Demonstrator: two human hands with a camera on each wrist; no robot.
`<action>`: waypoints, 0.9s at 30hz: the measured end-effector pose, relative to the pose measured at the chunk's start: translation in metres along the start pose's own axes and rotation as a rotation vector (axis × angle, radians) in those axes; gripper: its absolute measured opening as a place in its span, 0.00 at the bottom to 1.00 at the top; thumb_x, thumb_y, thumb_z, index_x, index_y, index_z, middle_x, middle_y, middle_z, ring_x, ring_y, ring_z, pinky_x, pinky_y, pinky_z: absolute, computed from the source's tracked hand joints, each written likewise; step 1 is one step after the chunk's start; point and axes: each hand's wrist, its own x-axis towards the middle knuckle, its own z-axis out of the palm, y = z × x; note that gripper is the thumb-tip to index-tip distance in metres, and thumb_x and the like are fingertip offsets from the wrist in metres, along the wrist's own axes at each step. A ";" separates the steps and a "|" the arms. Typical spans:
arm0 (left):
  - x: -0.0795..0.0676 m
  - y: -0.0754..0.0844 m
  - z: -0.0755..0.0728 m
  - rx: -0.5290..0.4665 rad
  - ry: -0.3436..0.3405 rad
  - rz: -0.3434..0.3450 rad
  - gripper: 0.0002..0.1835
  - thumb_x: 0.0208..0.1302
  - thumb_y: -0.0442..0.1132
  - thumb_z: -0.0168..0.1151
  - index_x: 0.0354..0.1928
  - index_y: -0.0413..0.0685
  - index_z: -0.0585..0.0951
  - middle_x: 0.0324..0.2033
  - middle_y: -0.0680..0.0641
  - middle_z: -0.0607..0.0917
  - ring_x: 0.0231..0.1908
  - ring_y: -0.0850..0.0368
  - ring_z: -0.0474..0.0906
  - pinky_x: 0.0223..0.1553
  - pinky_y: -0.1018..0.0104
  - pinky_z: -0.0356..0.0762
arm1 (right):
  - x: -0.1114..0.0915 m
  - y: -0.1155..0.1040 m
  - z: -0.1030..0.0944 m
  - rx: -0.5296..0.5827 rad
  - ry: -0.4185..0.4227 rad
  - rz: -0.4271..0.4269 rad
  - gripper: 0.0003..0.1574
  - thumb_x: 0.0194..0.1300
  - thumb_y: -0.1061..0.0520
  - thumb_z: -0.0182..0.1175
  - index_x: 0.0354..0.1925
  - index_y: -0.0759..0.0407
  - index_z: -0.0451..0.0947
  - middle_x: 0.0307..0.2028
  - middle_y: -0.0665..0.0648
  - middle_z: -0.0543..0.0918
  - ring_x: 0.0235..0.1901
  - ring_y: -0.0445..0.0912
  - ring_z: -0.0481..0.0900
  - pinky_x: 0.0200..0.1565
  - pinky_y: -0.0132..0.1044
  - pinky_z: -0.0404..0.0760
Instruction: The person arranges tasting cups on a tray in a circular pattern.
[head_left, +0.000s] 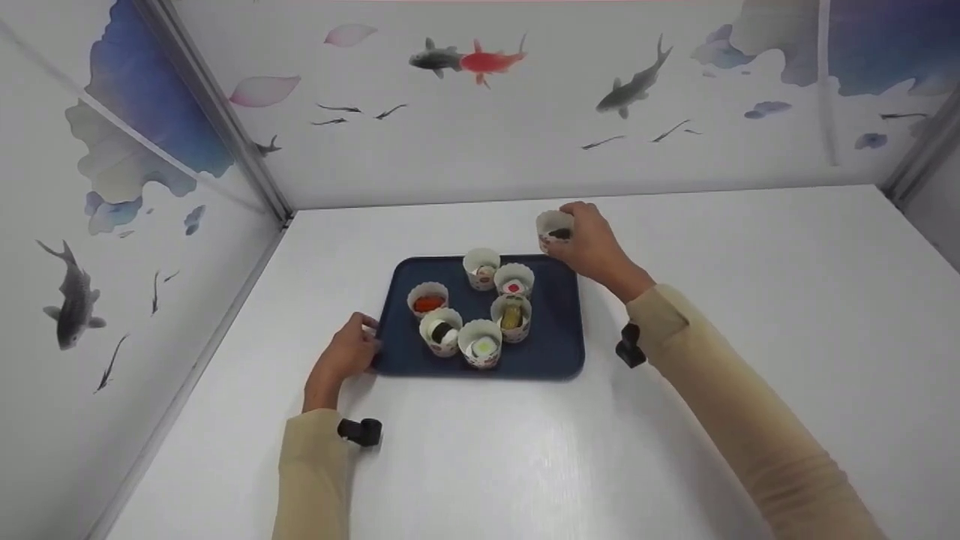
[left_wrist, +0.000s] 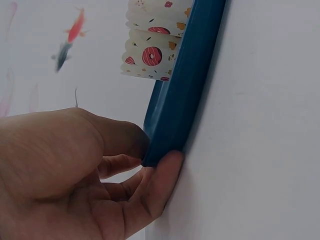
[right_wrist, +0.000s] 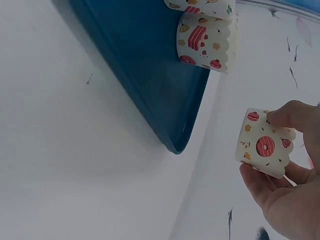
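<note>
A dark blue tray [head_left: 555,337] lies on the white table. My left hand [head_left: 351,346] pinches its left edge; in the left wrist view the thumb is on the rim and a finger [left_wrist: 170,172] under it. My right hand [head_left: 596,247] grips a scalloped paper baking cup [head_left: 547,234] with something dark inside, near the tray's far right corner. In the right wrist view this cup [right_wrist: 262,142] shows donut prints, held between thumb and fingers. Several similar cups stand on the tray, among them one with orange-red pieces [head_left: 429,303] and one with a black-and-white piece [head_left: 444,334].
Other cups on the tray hold a yellowish piece [head_left: 512,316], a white piece with a red mark [head_left: 514,288] and one with a green mark [head_left: 483,346]. White walls [head_left: 525,150] with printed fish enclose the table's back and left.
</note>
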 end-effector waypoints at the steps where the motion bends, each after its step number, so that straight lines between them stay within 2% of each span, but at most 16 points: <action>1: 0.000 0.001 0.000 -0.003 -0.001 -0.001 0.20 0.74 0.34 0.48 0.65 0.36 0.65 0.48 0.36 0.79 0.39 0.52 0.79 0.39 0.63 0.76 | 0.001 -0.003 0.002 0.000 -0.004 -0.005 0.42 0.67 0.57 0.63 0.70 0.72 0.58 0.64 0.72 0.66 0.62 0.62 0.70 0.63 0.54 0.74; 9: 0.000 0.002 0.000 -0.009 -0.006 -0.013 0.20 0.74 0.33 0.47 0.65 0.37 0.65 0.49 0.36 0.79 0.40 0.51 0.80 0.40 0.63 0.77 | 0.002 -0.024 0.016 0.018 -0.033 -0.018 0.38 0.67 0.57 0.62 0.68 0.70 0.61 0.62 0.70 0.68 0.59 0.60 0.72 0.63 0.52 0.75; 16: 0.001 0.002 0.000 -0.005 -0.011 -0.017 0.21 0.75 0.33 0.47 0.66 0.36 0.64 0.51 0.34 0.79 0.43 0.50 0.80 0.42 0.61 0.78 | 0.002 -0.043 0.041 0.029 -0.043 -0.032 0.38 0.67 0.52 0.65 0.67 0.67 0.63 0.61 0.66 0.71 0.59 0.57 0.73 0.61 0.50 0.76; 23: -0.001 0.002 0.001 -0.007 -0.011 -0.023 0.21 0.74 0.33 0.47 0.66 0.36 0.65 0.52 0.34 0.79 0.43 0.50 0.80 0.42 0.61 0.78 | 0.001 -0.059 0.063 0.066 -0.113 -0.002 0.45 0.67 0.53 0.66 0.73 0.65 0.57 0.66 0.64 0.68 0.62 0.55 0.73 0.63 0.48 0.76; 27: 0.000 0.001 0.001 -0.008 -0.006 -0.015 0.21 0.74 0.33 0.48 0.65 0.36 0.65 0.51 0.35 0.79 0.43 0.50 0.80 0.43 0.61 0.78 | 0.001 -0.067 0.072 0.079 -0.131 -0.030 0.44 0.67 0.54 0.65 0.72 0.65 0.57 0.65 0.64 0.67 0.61 0.55 0.73 0.61 0.47 0.78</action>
